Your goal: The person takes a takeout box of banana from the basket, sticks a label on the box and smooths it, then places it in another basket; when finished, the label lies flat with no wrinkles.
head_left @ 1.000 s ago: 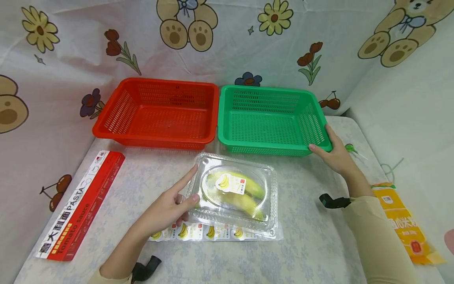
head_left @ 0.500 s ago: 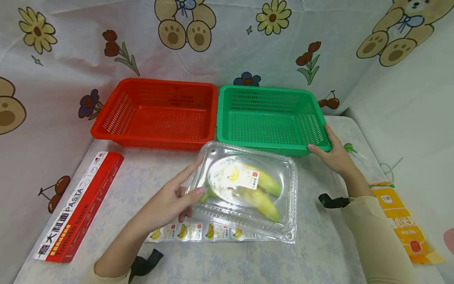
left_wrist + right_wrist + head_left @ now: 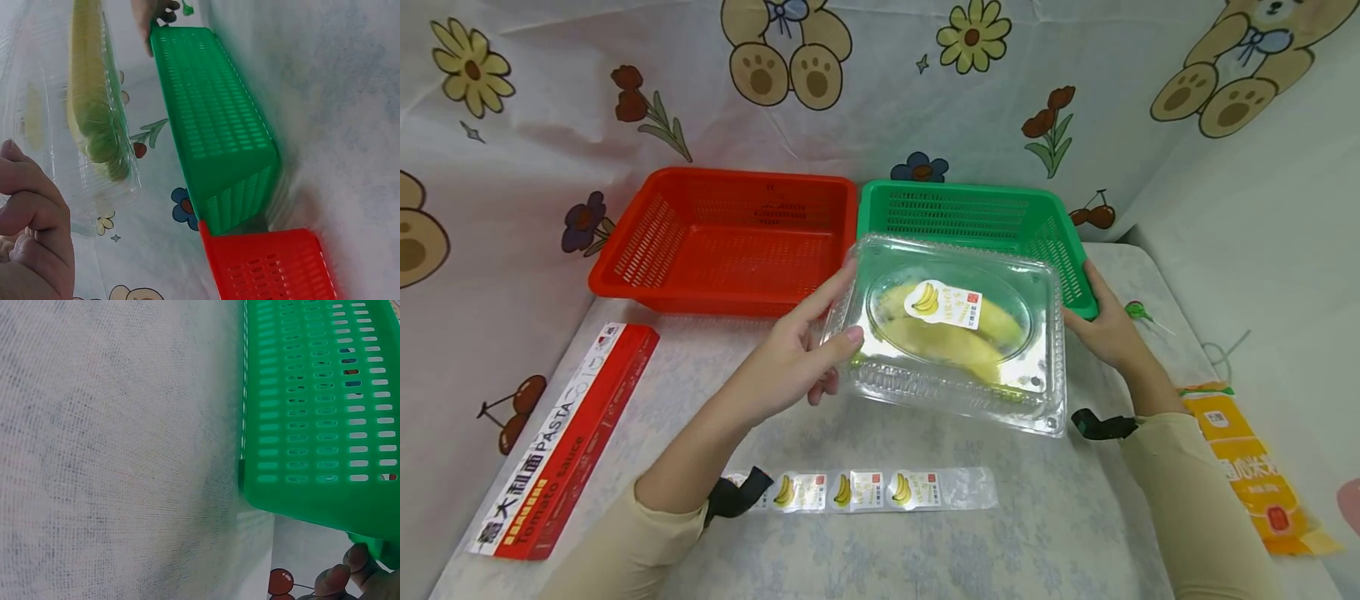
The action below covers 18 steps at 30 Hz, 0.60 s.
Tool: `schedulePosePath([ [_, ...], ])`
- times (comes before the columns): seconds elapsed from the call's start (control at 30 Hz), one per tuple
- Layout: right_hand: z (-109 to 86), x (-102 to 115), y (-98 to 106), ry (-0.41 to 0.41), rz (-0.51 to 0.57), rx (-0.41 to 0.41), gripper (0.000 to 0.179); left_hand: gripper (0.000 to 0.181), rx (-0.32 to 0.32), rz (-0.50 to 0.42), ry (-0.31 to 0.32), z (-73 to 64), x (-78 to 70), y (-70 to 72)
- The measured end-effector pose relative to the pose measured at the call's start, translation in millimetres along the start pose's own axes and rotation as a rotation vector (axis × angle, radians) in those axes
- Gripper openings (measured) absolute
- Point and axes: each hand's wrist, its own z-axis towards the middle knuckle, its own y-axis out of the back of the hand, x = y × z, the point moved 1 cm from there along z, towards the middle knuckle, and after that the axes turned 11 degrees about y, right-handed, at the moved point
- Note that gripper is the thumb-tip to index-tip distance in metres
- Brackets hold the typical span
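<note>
A clear plastic clamshell box (image 3: 955,400) with bananas (image 3: 951,346) inside hangs tilted above the table, its far part in front of the green basket (image 3: 962,193). On its lid sits a white banana sticker (image 3: 943,304). My left hand (image 3: 793,354) grips the box by its left edge, thumb on top and fingers underneath. In the left wrist view the bananas (image 3: 94,87) show through the clear wall, beside curled fingers (image 3: 37,206). My right hand (image 3: 1108,325) holds the right rim of the green basket; in the right wrist view its fingers (image 3: 334,581) curl at that rim.
A red basket (image 3: 737,300) stands directly left of the green one. A strip of banana stickers (image 3: 880,492) lies near the table's front. At the left is a red pasta box (image 3: 580,433); at the right, an orange packet (image 3: 1251,467) and a small green-topped item (image 3: 1138,311).
My left hand has lifted the box off the sticker strip and carried it forward and right, toward the green basket. The right hand has stayed on the basket rim.
</note>
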Motion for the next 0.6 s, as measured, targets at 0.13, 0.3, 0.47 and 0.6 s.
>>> schedulePosePath([
  [0.13,0.3,-2.0,1.9,0.001,0.022,-0.005,0.094,0.069,-0.004,-0.023,-0.009,18.3,-11.9,-0.7],
  [0.3,-0.2,-2.7,2.8,0.013,0.047,-0.002,0.099,0.067,-0.009,-0.068,-0.016,43.0,-23.1,1.0],
  [0.47,-0.4,-2.1,2.6,0.007,0.036,-0.007,0.104,0.065,-0.026,-0.112,0.024,64.1,-31.8,3.0],
  [0.6,-0.1,-2.4,1.5,-0.009,-0.008,0.002,0.100,0.066,-0.047,-0.127,0.053,75.8,-40.6,4.1],
])
